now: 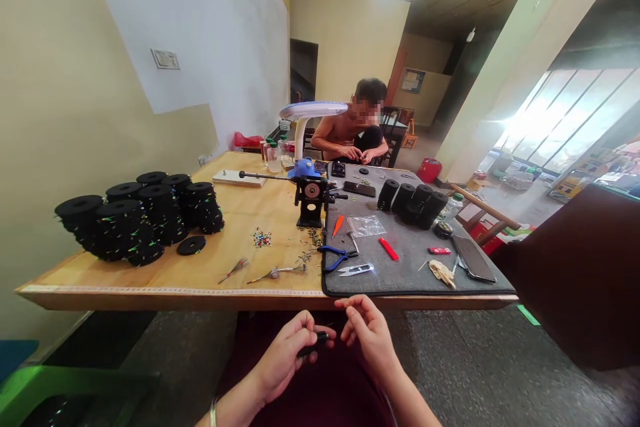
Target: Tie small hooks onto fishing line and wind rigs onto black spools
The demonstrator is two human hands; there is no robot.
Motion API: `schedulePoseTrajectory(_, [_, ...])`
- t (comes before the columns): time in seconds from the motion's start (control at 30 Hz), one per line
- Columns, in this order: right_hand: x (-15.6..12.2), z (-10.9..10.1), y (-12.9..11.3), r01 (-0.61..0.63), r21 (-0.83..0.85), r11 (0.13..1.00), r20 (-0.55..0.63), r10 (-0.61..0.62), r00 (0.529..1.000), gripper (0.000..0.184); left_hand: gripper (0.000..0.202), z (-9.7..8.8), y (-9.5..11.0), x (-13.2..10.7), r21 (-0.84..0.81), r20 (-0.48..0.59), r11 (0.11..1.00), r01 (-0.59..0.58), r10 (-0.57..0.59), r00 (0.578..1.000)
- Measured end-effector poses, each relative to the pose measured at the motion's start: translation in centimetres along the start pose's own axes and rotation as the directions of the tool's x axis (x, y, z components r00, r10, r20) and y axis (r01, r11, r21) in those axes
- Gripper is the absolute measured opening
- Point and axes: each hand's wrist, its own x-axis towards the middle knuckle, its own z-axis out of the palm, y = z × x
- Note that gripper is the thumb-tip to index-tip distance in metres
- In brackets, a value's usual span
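My left hand is closed around a small black disc, held below the table's front edge. The disc resembles the black foam discs on the table, though fingers cover much of it. Close by on the right, my right hand has its fingers bent and its thumb near the fingertips. Whatever is between them, if anything, is too fine to make out. Just beyond my hands on the table lie thread snips and blue-handled pliers.
Stacks of black discs stand at left, more rolls at right on a grey mat. A black hand-cranked device and a lamp stand mid-table. Small beads lie in front. Across sits another person.
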Motion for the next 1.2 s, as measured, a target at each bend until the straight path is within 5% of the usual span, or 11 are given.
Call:
schedulePoseTrajectory(0.2, [-0.2, 1.1, -0.9, 0.153, -0.259, 0.954, 0.252, -0.086, 0.964, 0.017, 0.016, 0.1, -0.1, 0.0, 0.028, -0.034, 0.999, -0.046, 0.047, 0.998])
schedulePoseTrajectory(0.63, [-0.6, 2.7, -0.2, 0.022, -0.111, 0.994, 0.246, 0.006, 0.969, 0.027, 0.017, -0.4, 0.1, 0.0, -0.069, 0.05, 0.996, -0.061, 0.064, 0.997])
schedulePoseTrajectory(0.9, [-0.6, 2.5, -1.5, 0.327, -0.414, 0.85, 0.244, -0.243, 0.939, 0.007, 0.018, -0.5, 0.2, 0.2, 0.282, -0.03, 0.945, -0.165, 0.18, 0.983])
schedulePoseTrajectory(1.2, [-0.4, 2.6, -0.4, 0.031, -0.196, 0.98, 0.258, 0.021, 0.966, 0.018, 0.012, -0.9, -0.8, 0.5, 0.177, -0.032, 0.975, -0.133, 0.141, 0.99])
